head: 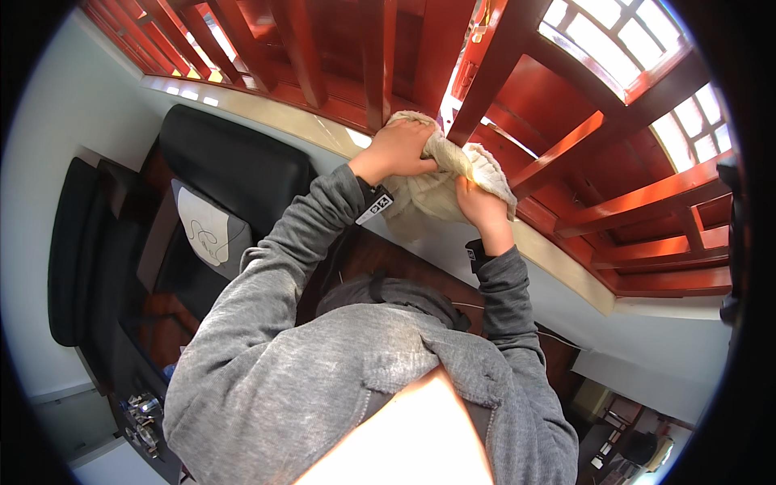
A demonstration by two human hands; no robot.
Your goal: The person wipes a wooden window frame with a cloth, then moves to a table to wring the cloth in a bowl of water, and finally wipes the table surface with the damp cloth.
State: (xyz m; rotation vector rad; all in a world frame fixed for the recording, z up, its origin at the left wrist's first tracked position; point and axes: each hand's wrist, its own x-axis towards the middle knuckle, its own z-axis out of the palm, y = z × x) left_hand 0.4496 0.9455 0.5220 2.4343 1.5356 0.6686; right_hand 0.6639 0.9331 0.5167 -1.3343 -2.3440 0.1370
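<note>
A cream, fluffy cloth (427,197) lies bunched over the stone window sill (548,257), part of it hanging down the front. My left hand (400,148) grips its upper left side, with the thumb stretched across a twisted fold. On the cloth's right side, my right hand (483,203) holds a bunched edge, thumb up. Directly behind the cloth rises the red wooden window frame (479,91), with a narrow bright gap between its two sashes. The cloth's back edge reaches the foot of this frame.
A black padded sofa (233,148) stands to the left below the sill, with a grey-and-white cushion (209,224) on it. Shiny items (142,418) rest on a dark table at lower left. A white cable (558,339) runs along the wall. Shelves (618,430) stand at lower right.
</note>
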